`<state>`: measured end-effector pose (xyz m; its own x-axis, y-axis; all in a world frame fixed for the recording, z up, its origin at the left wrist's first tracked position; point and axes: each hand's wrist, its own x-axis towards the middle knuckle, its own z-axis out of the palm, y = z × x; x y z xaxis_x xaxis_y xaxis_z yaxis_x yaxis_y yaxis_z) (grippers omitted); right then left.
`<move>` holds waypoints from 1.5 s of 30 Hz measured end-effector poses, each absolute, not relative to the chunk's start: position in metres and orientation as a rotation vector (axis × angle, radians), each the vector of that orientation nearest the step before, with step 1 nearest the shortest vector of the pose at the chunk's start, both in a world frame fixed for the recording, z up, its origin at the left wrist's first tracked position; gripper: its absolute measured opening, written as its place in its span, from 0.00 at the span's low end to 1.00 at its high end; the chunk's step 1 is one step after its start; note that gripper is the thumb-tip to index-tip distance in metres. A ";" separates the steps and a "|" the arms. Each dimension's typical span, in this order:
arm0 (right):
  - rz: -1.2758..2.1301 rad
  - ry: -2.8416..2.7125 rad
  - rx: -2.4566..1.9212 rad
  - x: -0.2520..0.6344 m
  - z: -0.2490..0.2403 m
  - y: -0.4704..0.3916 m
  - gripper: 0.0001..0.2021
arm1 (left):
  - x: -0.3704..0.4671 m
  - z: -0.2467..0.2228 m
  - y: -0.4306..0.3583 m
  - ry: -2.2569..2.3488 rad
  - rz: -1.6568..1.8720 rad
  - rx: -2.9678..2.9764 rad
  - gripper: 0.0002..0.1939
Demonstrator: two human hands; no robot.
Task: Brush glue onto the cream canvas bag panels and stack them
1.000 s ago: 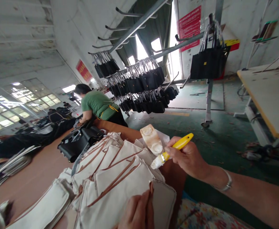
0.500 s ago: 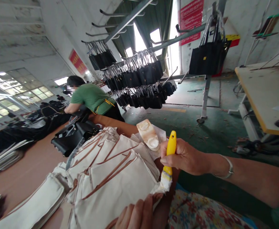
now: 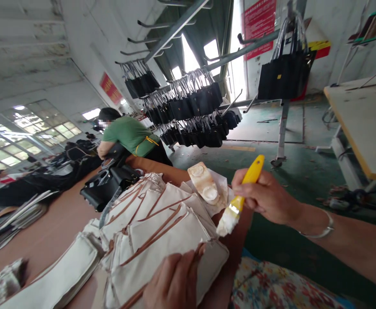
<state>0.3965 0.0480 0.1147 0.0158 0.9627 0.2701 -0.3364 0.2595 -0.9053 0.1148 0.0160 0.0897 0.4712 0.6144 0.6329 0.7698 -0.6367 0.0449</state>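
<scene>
My right hand (image 3: pixel 268 195) grips a paintbrush by its yellow handle (image 3: pixel 253 174). Its bristles (image 3: pixel 228 221), thick with a white paste, point down and left, just off the corner of a pile of off-white bag pieces (image 3: pixel 155 240) with brown edging. My left hand (image 3: pixel 175 281) lies on the near piece, its fingers closed on a brown strip (image 3: pixel 198 251) there; the thumb is hidden. Beyond the brush sits a stained holder (image 3: pixel 202 180) with white paste in its round hollows, resting on a whitish sheet (image 3: pixel 221 186).
The brown tabletop (image 3: pixel 59 229) also carries a black bag (image 3: pixel 102 189) and a stack of long white pieces (image 3: pixel 49 274). A person in green (image 3: pixel 131 135) leans over the far end. Behind stands a rack with black bags (image 3: pixel 196 103); another table (image 3: pixel 361 128) is at right.
The brush has lifted off the near edge of the piece and tilted, its handle swinging right. My left hand has shifted slightly left, and the piece's rounded corner now shows.
</scene>
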 end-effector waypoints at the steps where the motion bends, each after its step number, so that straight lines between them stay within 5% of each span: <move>1: 1.136 -0.971 -0.731 0.402 0.119 0.049 0.05 | 0.120 0.110 0.021 -1.198 -0.964 -2.493 0.05; 4: 1.048 -0.795 -0.600 0.418 0.138 0.051 0.11 | 0.136 0.180 0.038 -1.199 -1.172 -2.578 0.04; 8: 0.961 -0.711 -0.504 0.439 0.156 0.048 0.16 | 0.130 0.252 0.056 -1.149 -1.588 -2.717 0.33; 10: 0.942 -0.672 -0.505 0.447 0.158 0.044 0.15 | 0.104 0.259 0.063 -1.173 -1.483 -2.956 0.47; 13: 0.935 -0.676 -0.542 0.453 0.148 0.039 0.14 | 0.046 0.230 0.069 -1.708 -1.235 -3.225 0.54; 17: 1.033 -0.697 -0.634 0.444 0.114 0.041 0.14 | -0.002 0.152 0.064 -2.595 -0.893 -2.793 0.37; 23: 1.186 -0.663 -0.683 0.403 0.061 0.057 0.07 | 0.061 0.069 0.059 -2.343 -0.670 -2.619 0.17; 33: 1.190 -0.785 -0.841 0.369 0.037 0.084 0.12 | 0.133 0.029 0.083 -2.456 -0.858 -2.477 0.13; 45: 0.912 -1.242 -0.900 0.348 0.045 0.114 0.06 | 0.141 0.024 0.066 -2.474 -1.597 -2.814 0.20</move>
